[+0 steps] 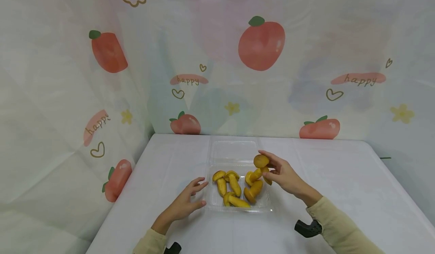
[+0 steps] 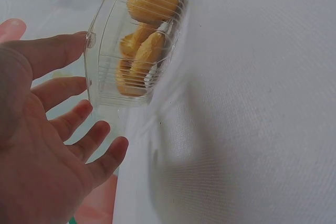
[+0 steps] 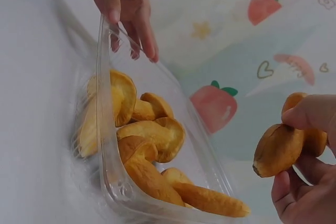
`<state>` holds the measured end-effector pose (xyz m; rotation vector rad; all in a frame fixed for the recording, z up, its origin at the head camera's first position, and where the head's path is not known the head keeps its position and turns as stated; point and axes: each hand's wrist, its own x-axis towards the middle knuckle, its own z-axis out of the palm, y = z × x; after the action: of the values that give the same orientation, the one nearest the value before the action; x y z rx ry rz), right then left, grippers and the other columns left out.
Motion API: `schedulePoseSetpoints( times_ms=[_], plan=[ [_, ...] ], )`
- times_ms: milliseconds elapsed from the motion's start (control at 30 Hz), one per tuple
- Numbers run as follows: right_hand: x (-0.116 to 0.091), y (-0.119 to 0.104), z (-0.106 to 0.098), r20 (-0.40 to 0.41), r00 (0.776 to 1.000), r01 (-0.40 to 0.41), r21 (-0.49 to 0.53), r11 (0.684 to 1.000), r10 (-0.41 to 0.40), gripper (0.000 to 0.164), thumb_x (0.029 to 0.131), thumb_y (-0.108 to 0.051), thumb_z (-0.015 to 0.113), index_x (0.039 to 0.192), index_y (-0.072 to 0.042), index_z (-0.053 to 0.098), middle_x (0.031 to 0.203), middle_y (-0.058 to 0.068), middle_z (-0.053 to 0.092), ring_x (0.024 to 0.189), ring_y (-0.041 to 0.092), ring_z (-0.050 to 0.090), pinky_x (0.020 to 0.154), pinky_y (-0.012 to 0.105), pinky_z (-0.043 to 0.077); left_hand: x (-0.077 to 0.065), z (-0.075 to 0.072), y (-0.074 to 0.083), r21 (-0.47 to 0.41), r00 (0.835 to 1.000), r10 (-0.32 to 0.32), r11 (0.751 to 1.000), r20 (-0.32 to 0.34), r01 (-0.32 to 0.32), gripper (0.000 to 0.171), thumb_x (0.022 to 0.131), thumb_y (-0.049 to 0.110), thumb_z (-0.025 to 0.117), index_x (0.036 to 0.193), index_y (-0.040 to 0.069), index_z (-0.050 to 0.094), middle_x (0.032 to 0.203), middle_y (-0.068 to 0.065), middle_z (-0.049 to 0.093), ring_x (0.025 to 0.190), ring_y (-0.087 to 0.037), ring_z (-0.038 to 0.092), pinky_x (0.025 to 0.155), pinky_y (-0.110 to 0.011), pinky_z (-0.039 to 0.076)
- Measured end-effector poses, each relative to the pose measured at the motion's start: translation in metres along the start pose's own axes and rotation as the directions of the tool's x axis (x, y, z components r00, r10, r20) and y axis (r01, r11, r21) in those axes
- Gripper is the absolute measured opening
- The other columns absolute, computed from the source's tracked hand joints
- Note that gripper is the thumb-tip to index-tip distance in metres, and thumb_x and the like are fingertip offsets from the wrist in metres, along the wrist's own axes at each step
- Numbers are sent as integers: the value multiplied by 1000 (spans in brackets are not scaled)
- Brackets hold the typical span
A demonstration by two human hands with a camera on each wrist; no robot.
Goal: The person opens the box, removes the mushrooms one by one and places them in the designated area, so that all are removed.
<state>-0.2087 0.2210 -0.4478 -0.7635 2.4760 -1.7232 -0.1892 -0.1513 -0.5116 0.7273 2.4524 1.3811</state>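
A clear plastic clamshell box (image 1: 238, 210) lies with its lid (image 1: 234, 148) folded back. Several yellow-brown mushrooms (image 1: 233, 184) are inside, in a left and a right group. My right hand (image 1: 287, 176) pinches another mushroom (image 1: 261, 161) between thumb and fingers over the box's right side, its cap up in the head view. In the right wrist view that mushroom (image 3: 278, 150) hangs apart from the box. My left hand (image 1: 187, 201) is beside the box's left edge, fingers spread and holding nothing; its thumb and fingertips are at the wall (image 2: 93, 72) in the left wrist view.
A white cloth covers the table (image 1: 176, 152). Behind and to the left hangs a printed curtain (image 1: 217, 95) with fruit and "happy" drawings. A black wrist mount (image 1: 308, 228) sits below the right sleeve, and part of another (image 1: 173, 248) shows below the left sleeve.
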Motion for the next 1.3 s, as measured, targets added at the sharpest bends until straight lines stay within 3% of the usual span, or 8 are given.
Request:
schedulePoseSetpoints(
  times_ms=[167, 367, 533, 633, 833, 1000, 1300],
  plan=[
    [-3, 5, -7, -26, 999, -28, -33, 999, 27, 61, 99, -3, 61, 154, 0, 35, 137, 29, 54, 111, 16, 61, 87, 19, 55, 0, 0, 1, -3, 1000, 1, 1000, 0, -1, 64, 97, 13, 67, 154, 3, 41, 164, -19, 28, 147, -47, 33, 113, -67, 34],
    [-6, 12, -17, -68, 997, -45, -95, 994, 39, 60, 99, -8, 62, 153, -1, 37, 136, 28, 56, 109, 3, 59, 87, 19, 54, 0, 0, -1, -7, 1000, -2, 1000, 0, 2, 64, 96, 13, 67, 154, 3, 41, 164, -19, 27, 148, -47, 32, 113, -67, 34],
    [-11, 16, -26, -108, 991, -96, -120, 988, 83, 60, 99, -11, 63, 153, -3, 38, 137, 26, 56, 107, 0, 57, 88, 16, 52, 1, 0, -1, -7, 1000, -3, 1000, -3, 3, 65, 96, 12, 68, 154, 3, 41, 164, -19, 28, 148, -48, 31, 113, -68, 34],
    [-13, 21, -32, -133, 985, -129, -138, 982, 111, 61, 99, -11, 64, 154, -2, 37, 138, 26, 55, 110, 8, 58, 88, 15, 51, 1, 0, 0, -8, 1000, -5, 1000, -2, 5, 65, 96, 12, 68, 154, 2, 41, 164, -20, 27, 149, -48, 30, 113, -68, 33],
    [-15, 37, -39, -153, 970, -213, -139, 967, 192, 64, 99, -8, 63, 155, 1, 33, 142, 29, 51, 119, 40, 58, 87, 11, 48, 1, -1, 0, 0, 1000, -6, 1000, 0, 6, 65, 96, 12, 67, 154, 2, 40, 164, -20, 27, 149, -49, 28, 113, -69, 33],
    [-19, 58, -40, -162, 941, -317, -124, 940, 296, 67, 98, -7, 63, 156, 1, 30, 145, 30, 49, 122, 42, 56, 85, 9, 47, 1, -1, -1, 2, 1000, 3, 1000, 2, -3, 64, 96, 12, 67, 154, 1, 40, 164, -22, 27, 149, -49, 29, 113, -69, 33],
    [-23, 82, -36, -139, 940, -324, -86, 942, 311, 68, 97, -6, 65, 153, 7, 30, 143, 35, 47, 120, 44, 59, 82, 13, 51, 0, -1, 1, -19, 1000, -2, 1000, 9, 2, 64, 96, 12, 67, 154, 1, 40, 164, -22, 26, 149, -49, 27, 113, -70, 32]
  ],
)
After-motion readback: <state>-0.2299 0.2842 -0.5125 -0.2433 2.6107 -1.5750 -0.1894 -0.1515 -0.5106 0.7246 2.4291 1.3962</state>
